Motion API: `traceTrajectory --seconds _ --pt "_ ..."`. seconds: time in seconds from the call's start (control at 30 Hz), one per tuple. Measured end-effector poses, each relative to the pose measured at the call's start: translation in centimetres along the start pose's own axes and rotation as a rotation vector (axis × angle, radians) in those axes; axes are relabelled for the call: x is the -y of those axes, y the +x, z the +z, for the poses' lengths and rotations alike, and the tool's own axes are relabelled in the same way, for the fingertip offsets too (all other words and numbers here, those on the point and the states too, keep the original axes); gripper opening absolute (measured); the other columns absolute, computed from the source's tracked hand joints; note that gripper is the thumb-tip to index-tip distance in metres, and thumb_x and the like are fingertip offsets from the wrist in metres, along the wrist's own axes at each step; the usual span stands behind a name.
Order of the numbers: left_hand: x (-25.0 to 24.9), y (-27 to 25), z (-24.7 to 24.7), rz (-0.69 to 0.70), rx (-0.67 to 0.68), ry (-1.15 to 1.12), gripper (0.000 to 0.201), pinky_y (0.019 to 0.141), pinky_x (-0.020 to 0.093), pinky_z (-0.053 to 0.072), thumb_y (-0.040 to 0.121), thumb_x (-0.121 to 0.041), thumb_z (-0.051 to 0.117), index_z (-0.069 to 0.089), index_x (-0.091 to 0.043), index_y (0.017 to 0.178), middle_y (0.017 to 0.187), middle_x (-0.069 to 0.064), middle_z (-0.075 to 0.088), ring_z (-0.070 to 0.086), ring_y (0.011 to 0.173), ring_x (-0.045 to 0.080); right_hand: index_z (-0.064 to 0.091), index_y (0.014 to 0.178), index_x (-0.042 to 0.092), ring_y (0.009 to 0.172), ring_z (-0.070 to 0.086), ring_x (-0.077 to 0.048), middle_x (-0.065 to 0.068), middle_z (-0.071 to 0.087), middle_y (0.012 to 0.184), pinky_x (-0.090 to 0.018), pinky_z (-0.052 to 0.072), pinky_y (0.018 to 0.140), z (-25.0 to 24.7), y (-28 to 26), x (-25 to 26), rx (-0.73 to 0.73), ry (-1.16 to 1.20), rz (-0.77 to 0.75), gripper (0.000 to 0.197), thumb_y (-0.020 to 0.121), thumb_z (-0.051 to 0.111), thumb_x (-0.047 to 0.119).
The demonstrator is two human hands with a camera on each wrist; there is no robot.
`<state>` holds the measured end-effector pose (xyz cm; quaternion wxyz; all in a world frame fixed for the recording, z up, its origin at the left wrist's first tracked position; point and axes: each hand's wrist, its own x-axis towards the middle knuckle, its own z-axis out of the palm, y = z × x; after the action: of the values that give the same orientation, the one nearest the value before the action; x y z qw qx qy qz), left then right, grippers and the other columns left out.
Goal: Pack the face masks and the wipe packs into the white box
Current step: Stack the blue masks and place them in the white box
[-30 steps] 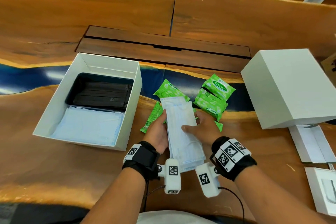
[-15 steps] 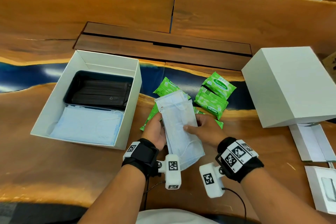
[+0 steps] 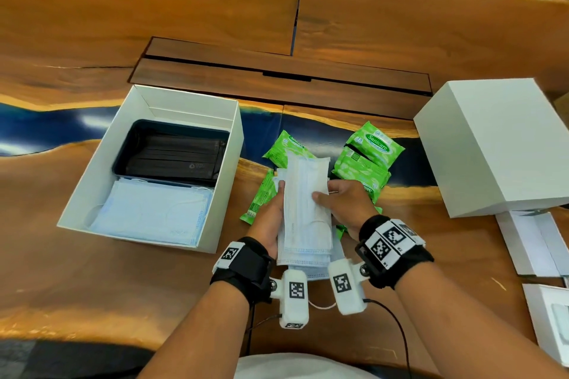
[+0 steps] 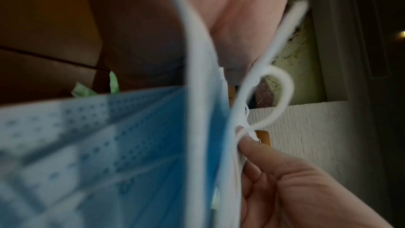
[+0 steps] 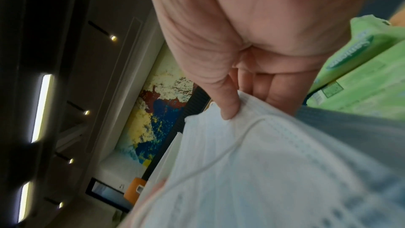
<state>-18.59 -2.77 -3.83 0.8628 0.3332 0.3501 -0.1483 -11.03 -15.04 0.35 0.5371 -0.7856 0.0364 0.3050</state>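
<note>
my hands: 2 | white box [image 3: 226, 181]: 1, open | box lid [image 3: 498, 144]: 1 | mask stacks: 3, one blue [image 3: 147, 212] and one black [image 3: 172, 157] in the box, one held [image 3: 304, 209] | green wipe packs [image 3: 374, 148]: at least 4, overlapping, exact count unclear

A broad wooden table [image 3: 184, 9] fills the head view, a glossy blue band [image 3: 46, 129] crossing its left middle and a dark recessed panel [image 3: 277, 80] at centre. In the right wrist view, ceiling lights [image 5: 42, 107] glow at left beside a colourful painting [image 5: 157, 110].
</note>
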Motion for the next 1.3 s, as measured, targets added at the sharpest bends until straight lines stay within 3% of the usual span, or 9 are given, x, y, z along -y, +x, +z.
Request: traceTrajectory --seconds 0.1,0.23,0.43,0.6,0.77,0.87,0.97,1.13,1.3 --pt "0.2 0.0 -0.5 0.056 -0.033 -0.036 0.038 0.096 0.052 0.051 0.098 -0.027 0.054 0.06 -0.008 0.131 0.123 0.021 0.066 0.063 0.113 0.038 0.07 0.09 0.009 0.074 0.067 -0.022 -0.012 0.073 0.092 -0.036 0.057 0.069 -0.3 -0.4 0.3 0.015 0.094 0.056 0.007 0.09 0.064 0.006" --pt "-0.1 0.2 -0.8 0.099 -0.107 -0.061 0.037 0.098 0.05 0.048 0.102 -0.024 0.047 0.056 -0.006 0.134 0.124 0.02 0.066 0.063 0.114 0.036 0.071 0.085 0.01 0.075 0.067 -0.023 -0.012 0.073 0.091 -0.037 0.057 0.074 -2.3 -0.4 0.6 -0.049 0.1 0.02 0.007 0.09 0.066 0.01" --pt "0.0 0.0 0.3 0.007 0.047 -0.098 0.069 0.106 0.054 0.042 0.092 -0.065 0.041 0.059 -0.012 0.133 0.131 0.022 0.061 0.06 0.119 0.036 0.07 0.081 0.009 0.082 0.066 -0.027 -0.013 0.073 0.089 -0.043 0.054 0.082 -0.4 -1.5 -0.9 0.003 0.084 0.018 0.004 0.084 0.073 0.009" --pt "-0.4 0.0 0.1 0.187 -0.065 -0.136 0.04 0.1 0.056 0.047 0.091 -0.006 0.063 0.057 0.001 0.129 0.129 0.027 0.061 0.06 0.116 0.043 0.054 0.11 0.016 0.091 0.059 -0.008 0.007 0.059 0.103 -0.027 0.049 0.072 -1.8 -1.9 -0.3 -0.055 -0.037 0.006 0.044 0.078 0.079 0.032" --pt "-2.1 -0.4 0.9 0.225 -0.046 -0.328 0.043 0.105 0.056 0.041 0.091 -0.011 0.06 0.057 -0.006 0.133 0.129 0.022 0.062 0.057 0.122 0.04 0.056 0.12 0.014 0.094 0.065 -0.027 -0.011 0.068 0.114 -0.041 0.058 0.076 -3.7 -3.4 -2.4 0.226 0.549 0.224 0.077 0.054 0.091 0.034" --pt "-1.4 -1.2 2.8 0.225 0.0 -0.36 0.036 0.106 0.057 0.041 0.092 -0.012 0.058 0.06 -0.008 0.127 0.126 0.021 0.064 0.059 0.118 0.041 0.061 0.122 0.008 0.105 0.068 -0.026 -0.012 0.07 0.118 -0.04 0.058 0.084 -1.3 -3.8 -2.0 0.208 0.675 0.153 0.055 0.071 0.079 0.013" --pt "-1.5 -1.8 3.1 0.207 0.025 -0.363 0.034 0.1 0.054 0.046 0.093 -0.024 0.058 0.062 -0.01 0.124 0.123 0.021 0.065 0.061 0.113 0.039 0.063 0.119 0.007 0.095 0.071 -0.022 -0.011 0.072 0.112 -0.037 0.059 0.08 -0.8 -3.9 -1.7 0.14 0.576 0.103 0.043 0.078 0.071 0.002" --pt "-1.9 -1.7 2.0 0.233 -0.045 -0.247 0.042 0.099 0.058 0.047 0.088 -0.019 0.068 0.06 -0.007 0.128 0.123 0.022 0.066 0.062 0.114 0.041 0.064 0.115 0.018 0.105 0.068 -0.022 -0.005 0.072 0.113 -0.041 0.052 0.09 -2.6 -4.7 -1.2 0.343 0.179 0.074 0.05 0.069 0.076 0.029" --pt "-1.3 -2.3 2.3 0.212 -0.038 -0.184 0.048 0.101 0.056 0.046 0.082 -0.016 0.074 0.061 -0.002 0.127 0.125 0.025 0.064 0.061 0.113 0.04 0.052 0.123 0.016 0.101 0.066 -0.022 -0.01 0.065 0.119 -0.041 0.053 0.089 -2.9 -3.6 1.0 0.181 0.188 0.005 0.068 0.066 0.073 0.048"
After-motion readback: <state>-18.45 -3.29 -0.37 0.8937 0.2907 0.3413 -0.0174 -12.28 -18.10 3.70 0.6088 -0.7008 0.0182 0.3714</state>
